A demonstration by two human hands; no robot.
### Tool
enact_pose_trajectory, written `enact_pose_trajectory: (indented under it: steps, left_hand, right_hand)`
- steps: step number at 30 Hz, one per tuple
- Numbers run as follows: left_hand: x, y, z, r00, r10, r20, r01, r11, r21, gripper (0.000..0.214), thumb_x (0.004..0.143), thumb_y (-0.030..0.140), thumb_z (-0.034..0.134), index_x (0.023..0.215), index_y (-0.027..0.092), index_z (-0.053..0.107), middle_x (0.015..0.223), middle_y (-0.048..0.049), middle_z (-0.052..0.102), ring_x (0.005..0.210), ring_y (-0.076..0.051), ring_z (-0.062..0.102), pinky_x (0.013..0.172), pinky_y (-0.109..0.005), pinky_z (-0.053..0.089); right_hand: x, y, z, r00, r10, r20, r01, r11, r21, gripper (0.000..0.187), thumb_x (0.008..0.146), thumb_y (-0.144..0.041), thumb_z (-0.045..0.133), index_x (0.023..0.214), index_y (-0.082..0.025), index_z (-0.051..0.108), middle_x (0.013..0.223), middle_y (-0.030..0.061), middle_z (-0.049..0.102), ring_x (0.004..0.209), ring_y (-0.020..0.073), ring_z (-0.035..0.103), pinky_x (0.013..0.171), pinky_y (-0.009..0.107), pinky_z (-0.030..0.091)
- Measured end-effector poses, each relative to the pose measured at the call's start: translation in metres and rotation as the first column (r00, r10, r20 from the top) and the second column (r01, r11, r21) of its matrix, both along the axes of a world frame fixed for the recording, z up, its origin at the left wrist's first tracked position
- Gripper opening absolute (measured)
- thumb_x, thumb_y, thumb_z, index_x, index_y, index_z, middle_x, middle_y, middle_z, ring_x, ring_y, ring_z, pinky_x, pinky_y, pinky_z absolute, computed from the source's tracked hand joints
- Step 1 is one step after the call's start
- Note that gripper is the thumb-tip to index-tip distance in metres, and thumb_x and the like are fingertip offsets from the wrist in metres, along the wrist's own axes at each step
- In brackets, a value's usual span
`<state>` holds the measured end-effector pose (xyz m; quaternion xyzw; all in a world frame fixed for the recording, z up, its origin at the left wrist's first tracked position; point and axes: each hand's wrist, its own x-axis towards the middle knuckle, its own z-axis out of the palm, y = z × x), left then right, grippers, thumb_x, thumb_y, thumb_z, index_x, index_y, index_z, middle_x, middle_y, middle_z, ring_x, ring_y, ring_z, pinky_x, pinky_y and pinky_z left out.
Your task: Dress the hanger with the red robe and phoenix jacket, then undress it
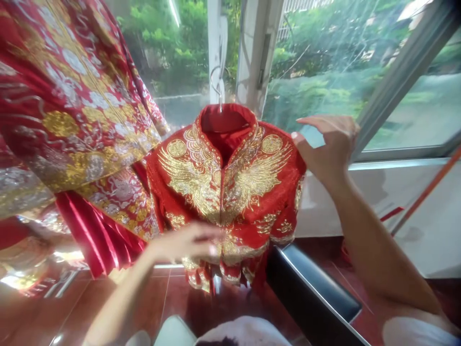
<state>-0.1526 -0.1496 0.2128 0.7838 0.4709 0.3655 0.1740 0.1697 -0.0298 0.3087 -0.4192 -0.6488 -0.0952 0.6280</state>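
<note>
Jacket (230, 187) hangs on a hanger (217, 89) by the window (324, 62), front toward me, so it needs no holding up. Right grip (331, 144) at its 2 o'clock shoulder, fingers spread, thumb steadying the cloth. Left grip (187, 242) at the 6 o'clock hem; blurred, can't tell if it's pinching.

Centre: jacket (226, 187) on hanger (217, 89), in front of window (324, 62). Left of jacket, against its sleeve: larger robe (72, 105). Left hand (190, 242) at lower front of jacket; right hand (329, 149) at its shoulder, right side. Below and right of jacket: bench (313, 293), on floor (108, 298).
</note>
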Motion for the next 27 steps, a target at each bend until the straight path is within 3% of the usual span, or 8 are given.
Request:
enact_pose_trajectory:
  steps: [1, 4, 7, 10, 13, 17, 23, 27]
  left_hand:
    - [-0.005, 0.01, 0.034, 0.989, -0.107, -0.106, 0.115, 0.99, 0.077, 0.039, 0.08, 0.057, 0.06, 0.102, 0.027, 0.07, 0.1, 0.0017, 0.07, 0.103, -0.026, 0.066, 0.09, -0.039, 0.053]
    - [-0.018, 0.05, 0.113, 0.953, 0.287, -0.094, -0.197, 0.826, 0.529, 0.042, 0.085, 0.048, 0.058, 0.117, 0.022, 0.061, 0.118, -0.0074, 0.064, 0.118, -0.028, 0.055, 0.103, -0.043, 0.042]
    - [-0.037, 0.084, 0.141, 0.892, 0.426, -0.151, -0.312, 0.822, 0.476, 0.035, 0.081, 0.05, 0.06, 0.095, 0.018, 0.063, 0.08, -0.0061, 0.063, 0.089, -0.025, 0.058, 0.082, -0.035, 0.045]
    - [-0.054, 0.098, 0.138, 0.903, 0.414, -0.115, -0.338, 0.849, 0.405, 0.04, 0.086, 0.053, 0.049, 0.064, 0.02, 0.046, 0.056, 0.0009, 0.042, 0.058, -0.015, 0.042, 0.058, -0.027, 0.034]
    - [-0.061, 0.102, 0.13, 0.935, 0.355, -0.014, -0.327, 0.874, 0.36, 0.05, 0.086, 0.057, 0.045, 0.056, 0.021, 0.027, 0.052, 0.0038, 0.026, 0.05, -0.011, 0.025, 0.051, -0.027, 0.021]
    - [-0.067, 0.108, 0.124, 0.968, 0.25, 0.016, -0.245, 0.928, 0.28, 0.045, 0.083, 0.058, 0.051, 0.062, 0.019, 0.047, 0.058, 0.0022, 0.044, 0.057, -0.012, 0.04, 0.058, -0.026, 0.034]
    - [-0.094, 0.102, 0.106, 0.964, 0.204, 0.172, -0.2, 0.979, -0.042, 0.059, 0.061, 0.054, 0.077, 0.106, 0.017, 0.067, 0.097, -0.0078, 0.07, 0.088, -0.025, 0.063, 0.087, -0.037, 0.049]
    - [-0.085, 0.092, 0.093, 0.909, 0.342, 0.239, -0.345, 0.938, -0.029, 0.057, 0.061, 0.051, 0.078, 0.103, 0.014, 0.068, 0.094, -0.0102, 0.072, 0.084, -0.025, 0.065, 0.082, -0.039, 0.052]
  right_hand:
    - [0.009, 0.009, 0.001, 0.997, -0.01, 0.076, 0.011, 1.0, -0.024, 0.02, 0.074, -0.027, 0.066, 0.092, -0.021, 0.07, 0.11, 0.0089, 0.07, 0.106, 0.0238, 0.059, 0.095, 0.04, 0.041]
    - [0.024, 0.026, 0.0, 0.959, 0.254, 0.125, -0.208, 0.932, -0.297, 0.011, 0.079, -0.026, 0.061, 0.084, -0.017, 0.065, 0.089, 0.006, 0.069, 0.084, 0.0173, 0.059, 0.079, 0.03, 0.043]
    - [0.028, 0.029, -0.003, 0.953, 0.301, 0.004, -0.274, 0.872, -0.405, 0.035, 0.09, -0.031, 0.051, 0.058, -0.017, 0.045, 0.057, -0.0019, 0.045, 0.057, 0.0091, 0.037, 0.056, 0.025, 0.03]
    - [0.03, 0.032, -0.003, 0.937, 0.318, -0.146, -0.35, 0.835, -0.425, 0.048, 0.092, -0.04, 0.053, 0.053, -0.019, 0.033, 0.052, -0.004, 0.031, 0.052, 0.0075, 0.025, 0.05, 0.026, 0.019]
    - [0.031, 0.041, -0.005, 0.835, 0.436, -0.336, -0.55, 0.694, -0.466, 0.05, 0.087, -0.05, 0.057, 0.054, -0.019, 0.036, 0.052, -0.0027, 0.036, 0.05, 0.0079, 0.03, 0.049, 0.025, 0.02]
    - [0.032, 0.056, -0.015, 0.699, 0.487, -0.524, -0.714, 0.512, -0.477, 0.048, 0.075, -0.061, 0.065, 0.06, -0.018, 0.048, 0.055, 0.0005, 0.049, 0.051, 0.0101, 0.039, 0.049, 0.024, 0.028]
    - [0.041, 0.069, -0.035, 0.692, 0.576, -0.435, -0.72, 0.589, -0.367, 0.047, 0.061, -0.061, 0.074, 0.08, -0.019, 0.065, 0.071, 0.0018, 0.063, 0.06, 0.0122, 0.05, 0.054, 0.024, 0.037]
    - [0.034, 0.064, -0.046, 0.845, 0.444, -0.298, -0.524, 0.799, -0.295, 0.037, 0.074, -0.052, 0.061, 0.089, -0.02, 0.069, 0.088, 0.0051, 0.069, 0.077, 0.0175, 0.06, 0.069, 0.029, 0.045]
